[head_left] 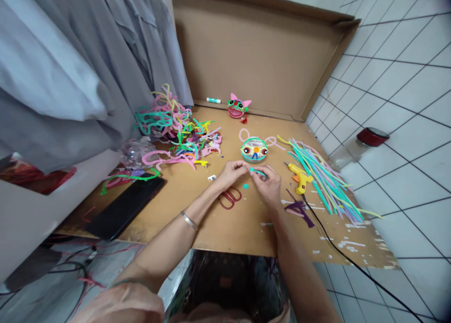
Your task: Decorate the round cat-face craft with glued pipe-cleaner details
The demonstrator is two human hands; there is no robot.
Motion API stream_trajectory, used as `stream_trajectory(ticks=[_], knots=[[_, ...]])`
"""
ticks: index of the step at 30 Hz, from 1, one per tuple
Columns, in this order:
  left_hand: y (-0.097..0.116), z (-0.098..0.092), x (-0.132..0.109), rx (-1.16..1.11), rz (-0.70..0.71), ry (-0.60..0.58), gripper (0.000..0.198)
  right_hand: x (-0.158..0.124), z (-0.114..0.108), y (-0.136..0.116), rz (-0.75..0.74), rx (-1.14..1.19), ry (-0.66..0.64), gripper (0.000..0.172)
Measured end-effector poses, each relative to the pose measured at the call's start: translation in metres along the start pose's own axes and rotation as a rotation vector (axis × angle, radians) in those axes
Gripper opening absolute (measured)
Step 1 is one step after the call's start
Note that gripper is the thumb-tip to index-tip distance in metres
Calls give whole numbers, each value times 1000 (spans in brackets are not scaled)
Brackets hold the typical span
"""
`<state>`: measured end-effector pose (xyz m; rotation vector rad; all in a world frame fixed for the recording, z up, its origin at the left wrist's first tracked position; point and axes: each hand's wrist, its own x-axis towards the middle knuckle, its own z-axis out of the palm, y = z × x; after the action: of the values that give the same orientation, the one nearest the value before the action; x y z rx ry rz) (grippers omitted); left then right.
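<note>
My left hand [233, 172] and my right hand [268, 182] meet over the middle of the table, fingertips pinched close together. Between them is a short teal pipe cleaner [259, 172], its end at my left fingertips and its length lying in my right fingers. Just beyond stands a round animal face [254, 150] made of pipe cleaners, with two eyes, an orange nose and a green rim. On the tabletop below my hands lies a small teal coil [245, 186]. Red-handled scissors [229, 199] rest by my left wrist, their blades partly covered by my hand.
A yellow glue gun [300, 177] with a black cord lies right, beside a bundle of long pipe cleaners [324, 182]. Tangled pipe cleaners [176, 125] heap at the left, near a black phone [125, 208]. A finished-looking pink-eared face [237, 106] and a glue stick [213, 100] sit by the cardboard [257, 55].
</note>
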<state>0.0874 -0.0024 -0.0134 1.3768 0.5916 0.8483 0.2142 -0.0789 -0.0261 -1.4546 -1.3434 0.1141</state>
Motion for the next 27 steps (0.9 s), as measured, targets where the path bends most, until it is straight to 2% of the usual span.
stream_trajectory(ticks=[13,18,27], knots=[[-4,-10,8,107,90,-81,26,1,-3,1,-197,-217,0,14],[-7,-8,8,102,57,-46,20,0,-4,3,-265,-282,-15,15],[-10,-7,9,41,-3,26,9,-2,-2,1,-282,-309,-35,18]])
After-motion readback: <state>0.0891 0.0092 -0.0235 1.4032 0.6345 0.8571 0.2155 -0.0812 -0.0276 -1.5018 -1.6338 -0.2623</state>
